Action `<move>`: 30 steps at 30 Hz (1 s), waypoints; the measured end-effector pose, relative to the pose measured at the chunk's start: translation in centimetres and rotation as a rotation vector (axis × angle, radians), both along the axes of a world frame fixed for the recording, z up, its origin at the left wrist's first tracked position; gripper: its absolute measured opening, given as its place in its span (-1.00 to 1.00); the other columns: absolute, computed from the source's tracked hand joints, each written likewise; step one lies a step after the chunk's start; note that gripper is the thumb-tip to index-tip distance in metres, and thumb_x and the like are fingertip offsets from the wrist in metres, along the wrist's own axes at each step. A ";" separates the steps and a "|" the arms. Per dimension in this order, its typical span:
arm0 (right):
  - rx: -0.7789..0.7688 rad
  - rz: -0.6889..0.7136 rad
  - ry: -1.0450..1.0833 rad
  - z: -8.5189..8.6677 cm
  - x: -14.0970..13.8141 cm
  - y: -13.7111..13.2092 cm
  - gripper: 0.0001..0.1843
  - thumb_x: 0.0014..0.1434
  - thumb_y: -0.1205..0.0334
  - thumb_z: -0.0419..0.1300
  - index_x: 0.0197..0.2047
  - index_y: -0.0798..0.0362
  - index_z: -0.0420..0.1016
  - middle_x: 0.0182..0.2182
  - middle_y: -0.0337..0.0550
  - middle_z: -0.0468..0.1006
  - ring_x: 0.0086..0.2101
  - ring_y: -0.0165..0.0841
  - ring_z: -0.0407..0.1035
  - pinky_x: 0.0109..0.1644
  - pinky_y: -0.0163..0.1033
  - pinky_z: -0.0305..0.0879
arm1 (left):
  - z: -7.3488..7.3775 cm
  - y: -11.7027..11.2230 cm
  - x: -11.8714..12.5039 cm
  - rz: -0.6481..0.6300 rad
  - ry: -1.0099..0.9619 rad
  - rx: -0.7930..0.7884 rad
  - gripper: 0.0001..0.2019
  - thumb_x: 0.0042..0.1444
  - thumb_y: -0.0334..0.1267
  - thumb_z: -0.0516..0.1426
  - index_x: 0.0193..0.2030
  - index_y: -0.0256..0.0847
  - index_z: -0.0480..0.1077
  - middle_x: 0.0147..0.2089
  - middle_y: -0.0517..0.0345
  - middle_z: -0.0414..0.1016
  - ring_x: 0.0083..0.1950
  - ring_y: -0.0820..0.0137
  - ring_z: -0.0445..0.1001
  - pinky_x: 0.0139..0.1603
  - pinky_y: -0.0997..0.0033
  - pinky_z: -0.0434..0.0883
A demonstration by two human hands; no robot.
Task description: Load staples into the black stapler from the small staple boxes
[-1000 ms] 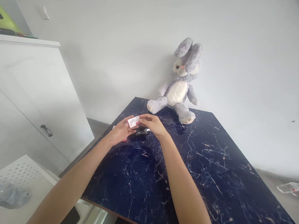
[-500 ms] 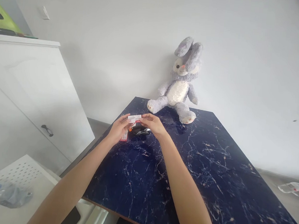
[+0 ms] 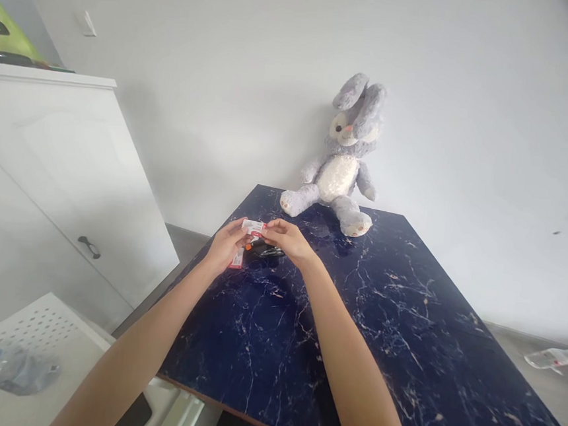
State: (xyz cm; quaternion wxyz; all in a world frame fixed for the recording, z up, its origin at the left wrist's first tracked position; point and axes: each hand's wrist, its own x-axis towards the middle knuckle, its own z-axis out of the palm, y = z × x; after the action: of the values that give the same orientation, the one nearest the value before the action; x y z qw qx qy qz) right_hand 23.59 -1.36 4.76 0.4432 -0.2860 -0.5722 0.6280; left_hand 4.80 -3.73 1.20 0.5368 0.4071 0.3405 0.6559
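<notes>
A small white-and-red box (image 3: 253,227) is held up between both hands over the far left of the table. My left hand (image 3: 225,245) pinches its left end, and my right hand (image 3: 289,240) grips its right end. Printing on the box is too small to read. Just below it, a black packet (image 3: 263,249) with an orange patch lies on the table, partly hidden by my hands. A second white-and-red box (image 3: 237,259) rests beside my left hand, touching or very near the packet.
A grey plush rabbit (image 3: 338,171) sits at the back of the dark blue marbled table (image 3: 393,328), against the wall. A white cabinet (image 3: 58,180) stands left. Lower left, a clear plastic bag (image 3: 24,370) lies on a white perforated surface. Clear plastic (image 3: 554,359) lies far right.
The held box has tilted, showing a broader white face with red at its right end. My right hand has shifted slightly left and down along it.
</notes>
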 end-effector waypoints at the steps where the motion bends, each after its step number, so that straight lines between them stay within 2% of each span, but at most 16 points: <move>1: 0.026 -0.020 -0.022 -0.2 -0.2 0.2 -0.60 -0.10 0.05 0.46 -0.28 0.05 0.44 -0.32 -0.20 0.61 -0.32 -0.40 0.49 -0.12 -0.25 0.44 | 0.0 0.1 -0.1 0.017 0.007 0.007 -0.50 -0.02 -0.25 0.38 0.08 -0.22 0.44 -0.12 0.06 0.60 -0.23 0.42 0.56 -0.11 0.38 0.47; 3: 0.116 -0.171 -0.103 -0.6 -0.3 0.6 -0.67 0.01 0.00 0.37 -0.28 0.04 0.46 -0.37 -0.21 0.59 -0.34 -0.37 0.48 -0.15 -0.23 0.43 | -0.1 0.4 -0.7 0.109 0.030 0.011 -0.54 -0.01 -0.20 0.35 0.06 -0.17 0.47 -0.13 0.11 0.59 -0.22 0.41 0.55 -0.13 0.39 0.45; 6: 0.290 -0.598 -0.293 -1.8 0.3 1.1 -0.76 0.16 0.03 0.20 -0.24 0.02 0.50 -0.34 -0.17 0.60 -0.30 -0.31 0.47 -0.10 -0.20 0.37 | -0.4 1.2 -2.3 0.358 0.143 -0.025 -0.71 0.02 -0.14 0.25 -0.13 -0.18 0.53 -0.20 0.14 0.57 -0.23 0.39 0.52 -0.19 0.41 0.42; 8: 0.352 -0.820 -0.423 -3.2 1.1 1.3 -0.76 0.21 0.07 0.12 -0.21 0.02 0.51 -0.28 -0.11 0.61 -0.26 -0.26 0.47 -0.06 -0.18 0.33 | -0.7 1.5 -3.5 0.459 0.342 -0.064 -0.77 0.02 -0.13 0.18 -0.24 -0.19 0.55 -0.28 0.16 0.56 -0.28 0.37 0.48 -0.26 0.42 0.38; 10: 0.361 -0.922 -0.538 -4.7 1.9 1.3 -0.72 0.24 0.09 0.05 -0.19 0.05 0.52 -0.26 -0.04 0.61 -0.23 -0.22 0.46 -0.05 -0.17 0.30 | -1.0 1.7 -4.5 0.435 0.624 -0.093 -0.80 0.02 -0.15 0.15 -0.30 -0.17 0.55 -0.36 0.18 0.54 -0.33 0.35 0.44 -0.31 0.40 0.33; 13: 0.313 -0.917 -0.676 -6.7 2.7 1.2 -0.64 0.28 0.06 -0.01 -0.19 0.06 0.54 -0.27 -0.01 0.61 -0.22 -0.18 0.45 -0.06 -0.17 0.27 | -1.5 1.5 -4.8 0.300 1.013 -0.038 -0.83 0.01 -0.21 0.14 -0.39 -0.14 0.57 -0.41 0.14 0.54 -0.34 0.30 0.42 -0.22 0.33 0.33; 16: 0.299 -0.877 -0.739 -7.6 2.8 1.1 -0.61 0.32 0.06 -0.05 -0.18 0.05 0.55 -0.27 -0.02 0.60 -0.22 -0.18 0.45 -0.07 -0.18 0.25 | -1.9 1.3 -4.1 0.282 1.223 0.118 -0.88 -0.04 -0.27 0.19 -0.43 -0.11 0.59 -0.30 0.06 0.57 -0.18 0.20 0.45 0.04 0.20 0.30; 19: 0.355 -0.932 -0.788 -7.8 2.5 1.0 -0.68 0.29 0.15 -0.02 -0.13 0.06 0.53 -0.17 0.03 0.58 -0.19 -0.18 0.44 -0.06 -0.17 0.25 | -1.8 1.1 -3.5 0.276 1.196 0.205 -0.84 0.02 -0.25 0.19 -0.29 -0.09 0.62 -0.20 0.02 0.59 -0.04 0.14 0.43 0.21 0.10 0.20; 21: 0.347 -0.943 -0.819 -7.7 2.4 0.9 -0.71 0.24 0.21 0.02 -0.09 0.09 0.51 -0.15 0.05 0.57 -0.18 -0.18 0.45 -0.06 -0.17 0.26 | -1.5 1.0 -3.5 0.195 1.115 0.231 -0.83 0.07 -0.18 0.21 -0.24 -0.07 0.63 -0.18 0.02 0.60 0.00 0.11 0.43 0.25 0.08 0.18; 24: 0.298 -0.902 -0.834 -7.7 2.4 0.9 -0.73 0.20 0.26 0.06 -0.09 0.08 0.49 -0.19 0.02 0.61 -0.18 -0.17 0.47 -0.06 -0.17 0.28 | -1.0 0.9 -3.9 0.060 1.038 0.260 -0.79 -0.01 -0.07 0.30 -0.25 -0.05 0.64 -0.12 0.01 0.61 0.03 0.08 0.44 0.29 0.07 0.16; 26: 0.294 -0.843 -0.818 -7.7 2.3 0.8 -0.74 0.19 0.27 0.08 -0.08 0.04 0.49 -0.23 -0.05 0.63 -0.19 -0.18 0.50 -0.05 -0.16 0.30 | -1.0 0.8 -4.1 0.008 1.045 0.278 -0.75 -0.10 -0.05 0.36 -0.25 -0.03 0.65 -0.06 0.01 0.61 0.07 0.05 0.43 0.32 0.07 0.14; 30: 0.392 -0.621 -0.731 -7.8 1.9 0.6 -0.66 0.11 0.32 0.13 -0.02 -0.04 0.47 -0.26 -0.17 0.65 -0.25 -0.25 0.53 -0.05 -0.20 0.34 | -1.3 0.9 -4.2 0.018 1.063 0.301 -0.72 -0.23 -0.05 0.43 -0.31 -0.02 0.65 -0.02 0.01 0.59 0.11 0.02 0.40 0.35 0.04 0.12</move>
State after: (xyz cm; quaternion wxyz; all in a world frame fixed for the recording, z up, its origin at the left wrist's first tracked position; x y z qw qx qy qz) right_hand 25.53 -0.72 -3.00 0.4251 -0.5548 -0.6846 0.2069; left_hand 0.62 -2.79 -0.14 0.2213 0.7516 0.4706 0.4059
